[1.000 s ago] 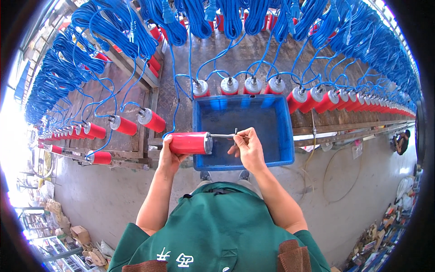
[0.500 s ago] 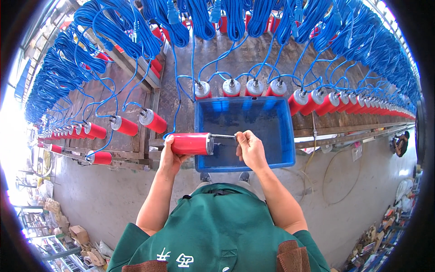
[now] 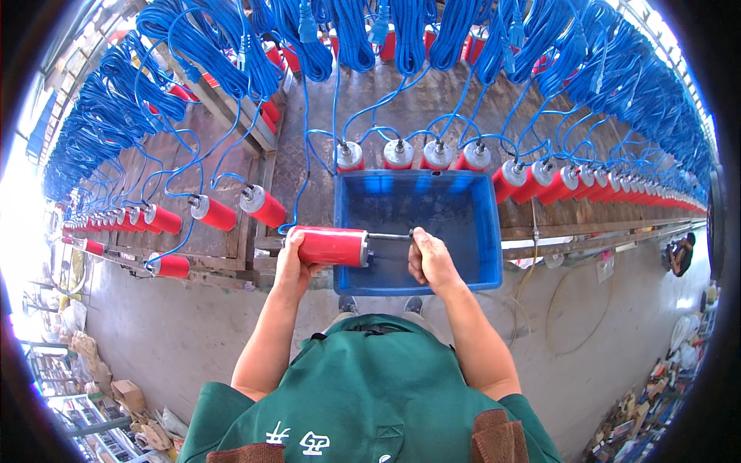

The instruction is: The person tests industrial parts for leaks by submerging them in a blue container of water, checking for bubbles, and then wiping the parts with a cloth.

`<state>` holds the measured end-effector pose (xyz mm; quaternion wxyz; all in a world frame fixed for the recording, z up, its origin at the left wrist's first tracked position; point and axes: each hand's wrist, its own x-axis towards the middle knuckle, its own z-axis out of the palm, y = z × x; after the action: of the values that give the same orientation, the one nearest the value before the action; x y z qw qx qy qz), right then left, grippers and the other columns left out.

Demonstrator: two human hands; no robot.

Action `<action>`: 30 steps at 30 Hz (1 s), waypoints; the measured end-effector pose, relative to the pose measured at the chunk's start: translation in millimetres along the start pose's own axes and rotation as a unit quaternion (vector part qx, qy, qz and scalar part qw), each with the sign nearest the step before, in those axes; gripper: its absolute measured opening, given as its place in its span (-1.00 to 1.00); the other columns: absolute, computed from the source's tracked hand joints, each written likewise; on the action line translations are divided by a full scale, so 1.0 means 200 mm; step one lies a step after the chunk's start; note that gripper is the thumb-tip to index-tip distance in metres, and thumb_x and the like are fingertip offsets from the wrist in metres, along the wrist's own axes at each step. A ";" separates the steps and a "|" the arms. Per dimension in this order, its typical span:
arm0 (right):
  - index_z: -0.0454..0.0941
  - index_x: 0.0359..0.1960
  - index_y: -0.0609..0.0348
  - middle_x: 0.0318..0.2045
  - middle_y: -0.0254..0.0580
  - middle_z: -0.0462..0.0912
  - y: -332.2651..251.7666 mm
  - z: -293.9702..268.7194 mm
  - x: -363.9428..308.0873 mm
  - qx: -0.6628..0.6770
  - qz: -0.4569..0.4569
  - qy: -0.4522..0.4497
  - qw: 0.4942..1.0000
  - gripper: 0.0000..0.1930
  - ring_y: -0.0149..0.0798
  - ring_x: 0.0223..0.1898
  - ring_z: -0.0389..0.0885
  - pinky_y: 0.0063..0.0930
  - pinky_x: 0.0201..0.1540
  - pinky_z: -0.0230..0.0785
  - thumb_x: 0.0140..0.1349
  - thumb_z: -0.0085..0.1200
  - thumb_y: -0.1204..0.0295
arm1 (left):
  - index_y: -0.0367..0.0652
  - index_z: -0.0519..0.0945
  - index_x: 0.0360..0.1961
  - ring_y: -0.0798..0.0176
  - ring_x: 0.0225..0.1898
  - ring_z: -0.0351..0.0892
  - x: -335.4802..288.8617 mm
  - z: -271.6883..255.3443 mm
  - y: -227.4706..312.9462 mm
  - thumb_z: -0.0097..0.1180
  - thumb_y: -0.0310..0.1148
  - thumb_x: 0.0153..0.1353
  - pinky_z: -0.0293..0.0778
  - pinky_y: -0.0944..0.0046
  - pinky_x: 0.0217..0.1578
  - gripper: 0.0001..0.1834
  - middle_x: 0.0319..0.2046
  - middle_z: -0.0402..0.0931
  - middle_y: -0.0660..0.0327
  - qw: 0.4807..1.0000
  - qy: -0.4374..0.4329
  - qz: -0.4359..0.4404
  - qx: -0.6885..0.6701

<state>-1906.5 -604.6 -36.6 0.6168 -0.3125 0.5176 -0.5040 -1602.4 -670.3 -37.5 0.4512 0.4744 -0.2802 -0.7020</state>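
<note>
My left hand (image 3: 290, 266) is wrapped around the left end of a red cylinder (image 3: 332, 247) with silvery ends, held level over the left side of a blue plastic tub (image 3: 496, 231). A blue cord (image 3: 297, 202) runs up from the cylinder's left end. From its right end a thin metal rod (image 3: 388, 236) sticks out. My right hand (image 3: 434, 258) is closed on the rod's far end, thumb on top; the tip inside the fingers is hidden. Similar red cylinders (image 3: 398, 154) with grey caps stand just behind the tub.
Long rows of capped red cylinders (image 3: 531, 180) line the worn bench (image 3: 347, 100) to both sides. Coiled blue cords (image 3: 405, 38) hang above the back. A yellowish hose (image 3: 532, 270) loops down to the floor. At the far right is another person (image 3: 681, 255).
The cylinder and both hands have shifted slightly right in the view. My right hand has turned a little, its fingers curled tighter around the rod's end. My left hand keeps its hold.
</note>
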 end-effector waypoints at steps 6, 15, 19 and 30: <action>0.26 -0.57 0.00 -0.73 -0.27 0.37 0.02 -0.05 0.02 -0.042 0.055 -0.015 0.997 -0.37 -0.32 -0.73 0.38 -0.46 -0.69 0.17 0.65 -0.24 -0.13 | -0.07 0.46 0.21 0.05 0.00 0.77 -0.01 0.01 0.00 0.11 0.05 0.45 0.80 -0.01 -0.10 -0.49 0.06 0.66 0.07 1.000 0.000 0.006 -0.004; 0.32 -0.50 0.00 -0.69 -0.34 0.30 0.06 -0.09 0.01 0.078 0.121 -0.019 0.989 -0.46 -0.34 -0.67 0.38 -0.45 -0.63 0.21 0.67 -0.21 -0.03 | -0.18 0.56 0.16 0.08 -0.08 0.80 0.03 -0.03 -0.07 0.25 -0.05 0.40 0.81 -0.01 -0.16 -0.51 -0.03 0.71 0.06 0.999 0.030 0.009 -0.022; 0.35 -0.52 0.04 -0.70 -0.32 0.37 0.06 -0.11 0.01 -0.056 0.084 -0.012 0.995 -0.39 -0.34 -0.71 0.39 -0.45 -0.64 0.24 0.65 -0.22 -0.13 | -0.14 0.56 0.15 0.12 -0.09 0.79 0.04 -0.06 -0.09 0.28 -0.05 0.39 0.81 0.01 -0.20 -0.52 -0.05 0.70 0.11 0.999 0.026 0.003 -0.036; 0.47 -0.17 0.12 -0.46 -0.29 0.53 0.08 -0.18 0.01 0.036 0.017 -0.082 0.996 -0.75 -0.38 -0.52 0.50 -0.47 -0.49 0.39 0.66 -0.08 0.25 | -0.08 0.56 0.15 0.13 -0.05 0.78 0.04 -0.05 -0.09 0.27 -0.02 0.38 0.81 -0.01 -0.17 -0.53 -0.02 0.69 0.14 0.999 0.029 -0.010 -0.044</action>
<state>-1936.1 -596.3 -61.5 0.6761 -0.3217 0.4524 -0.4845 -1601.1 -669.4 -58.5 0.4724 0.4774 -0.2311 -0.7039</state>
